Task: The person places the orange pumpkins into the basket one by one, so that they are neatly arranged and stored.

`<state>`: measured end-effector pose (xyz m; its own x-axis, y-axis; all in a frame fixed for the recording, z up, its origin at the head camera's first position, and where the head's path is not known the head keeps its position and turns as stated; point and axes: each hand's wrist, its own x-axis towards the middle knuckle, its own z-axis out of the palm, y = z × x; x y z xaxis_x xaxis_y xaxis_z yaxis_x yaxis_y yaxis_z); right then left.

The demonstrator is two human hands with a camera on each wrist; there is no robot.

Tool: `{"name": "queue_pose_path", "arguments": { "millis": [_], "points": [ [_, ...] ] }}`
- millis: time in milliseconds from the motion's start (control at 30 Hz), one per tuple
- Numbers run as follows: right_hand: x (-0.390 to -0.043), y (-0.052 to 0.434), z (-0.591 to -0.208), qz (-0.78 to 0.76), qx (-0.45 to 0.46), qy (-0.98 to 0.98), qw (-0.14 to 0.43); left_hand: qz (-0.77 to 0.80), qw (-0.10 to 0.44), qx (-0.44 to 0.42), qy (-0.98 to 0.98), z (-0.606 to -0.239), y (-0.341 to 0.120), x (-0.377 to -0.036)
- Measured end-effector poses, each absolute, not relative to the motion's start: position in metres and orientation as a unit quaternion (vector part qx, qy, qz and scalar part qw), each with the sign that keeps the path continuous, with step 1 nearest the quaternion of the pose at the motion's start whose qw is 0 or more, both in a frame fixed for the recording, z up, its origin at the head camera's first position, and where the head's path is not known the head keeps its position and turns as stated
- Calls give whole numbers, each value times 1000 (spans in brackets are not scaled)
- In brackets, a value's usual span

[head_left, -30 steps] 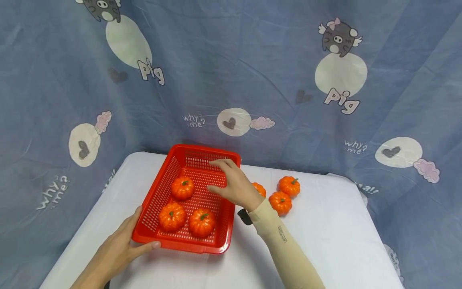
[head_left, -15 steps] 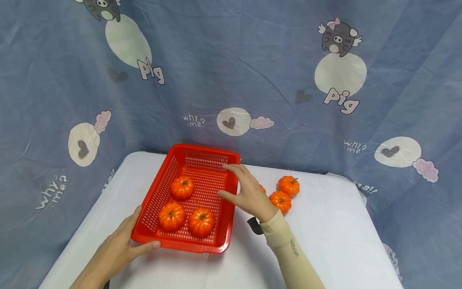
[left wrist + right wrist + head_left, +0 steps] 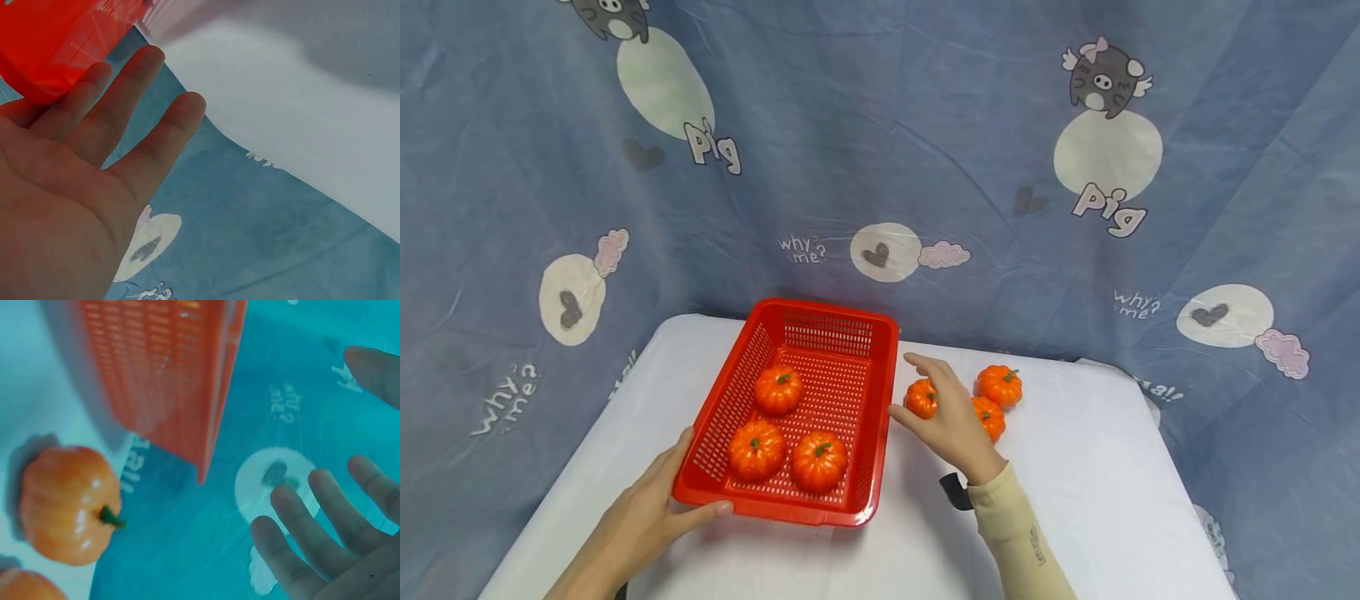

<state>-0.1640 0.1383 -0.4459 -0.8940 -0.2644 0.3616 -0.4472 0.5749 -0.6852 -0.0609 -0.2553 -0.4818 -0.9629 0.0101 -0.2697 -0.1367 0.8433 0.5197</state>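
Blue cartoon-pig curtain fabric [image 3: 880, 150] hangs behind a white-covered table [image 3: 1075, 500]. Left hand [image 3: 640, 521]: fingers straight and relaxed, laid along the near left corner of the red perforated basket [image 3: 857, 350], the thumb resting on its near rim; the left wrist view shows the fingertips [image 3: 150, 59] against the basket's underside [image 3: 50, 44], nothing gripped. Three toy pumpkins lie inside, one toward the far wall [image 3: 778, 390] and two near the left thumb [image 3: 757, 448] [image 3: 819, 460]. Right hand [image 3: 951, 421]: outside the basket's right wall, fingers spread and released, holding nothing. Just beyond its fingertips sits the nearest loose pumpkin [image 3: 921, 398], seen in the right wrist view [image 3: 69, 503] to lie apart from the outstretched fingers [image 3: 312, 519]; whether the thumb already touches it cannot be told. A second pumpkin [image 3: 992, 417] is partly hidden behind the knuckles, and a third [image 3: 1000, 385] lies farther out past the fingertips.

Judgement: the step in hand appears to be reaching for the nearest loose pumpkin. To do it well, the fingers should close around the round body rather than the small green stem, approaching from above so the neighbouring pumpkins are not nudged and set rolling; the left hand should hold the basket steady.
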Motion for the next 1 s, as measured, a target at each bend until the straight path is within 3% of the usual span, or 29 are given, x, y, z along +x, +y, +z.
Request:
{"name": "queue_pose_path", "arguments": {
  "millis": [1000],
  "points": [
    [-133, 217, -505, 459, 40, -853, 246, 279, 126, -28, 952, -481, -255, -59]
  ]
}}
